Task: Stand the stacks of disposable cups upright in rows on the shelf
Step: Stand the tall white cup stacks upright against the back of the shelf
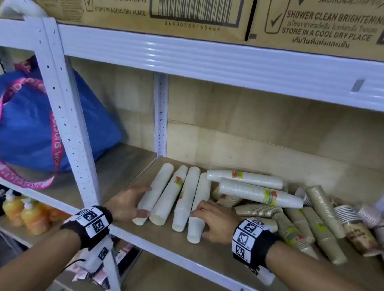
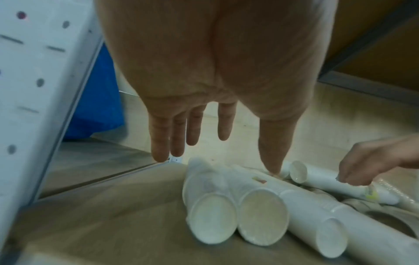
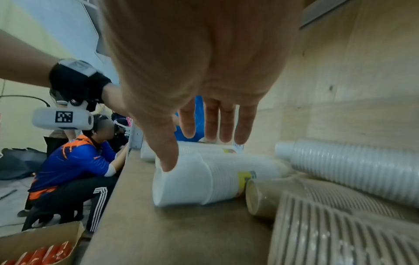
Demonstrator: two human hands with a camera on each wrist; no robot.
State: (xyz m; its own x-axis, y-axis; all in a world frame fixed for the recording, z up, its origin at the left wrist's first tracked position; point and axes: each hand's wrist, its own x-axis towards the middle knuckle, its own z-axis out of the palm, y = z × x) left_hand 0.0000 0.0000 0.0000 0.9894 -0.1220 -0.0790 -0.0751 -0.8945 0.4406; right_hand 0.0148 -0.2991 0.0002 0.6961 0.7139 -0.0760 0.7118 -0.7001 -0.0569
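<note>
Four white cup stacks lie side by side at the left of the wooden shelf board [image 1: 159, 239]. My left hand [image 1: 137, 201] lies against the leftmost stack [image 1: 155, 192], its fingers [image 2: 176, 136] straight and its thumb tip touching a labelled stack [image 2: 260, 182]. My right hand [image 1: 207, 217] rests on the rightmost stack of the four [image 1: 203, 186], its thumb [image 3: 165, 152] on that stack's end cup [image 3: 181, 182]. Two more white stacks [image 1: 247, 178] lie crosswise behind. Several brown and ribbed stacks [image 1: 322, 232] lie in a heap to the right. No stack stands upright.
A white perforated post [image 1: 71, 139] stands left of my left hand, a blue bag [image 1: 25, 125] beyond it. The upper shelf beam [image 1: 213, 59] carries cardboard boxes [image 1: 171, 8]. Orange bottles [image 1: 27, 212] sit on a lower shelf. A person in a blue shirt [image 3: 75, 161] crouches nearby.
</note>
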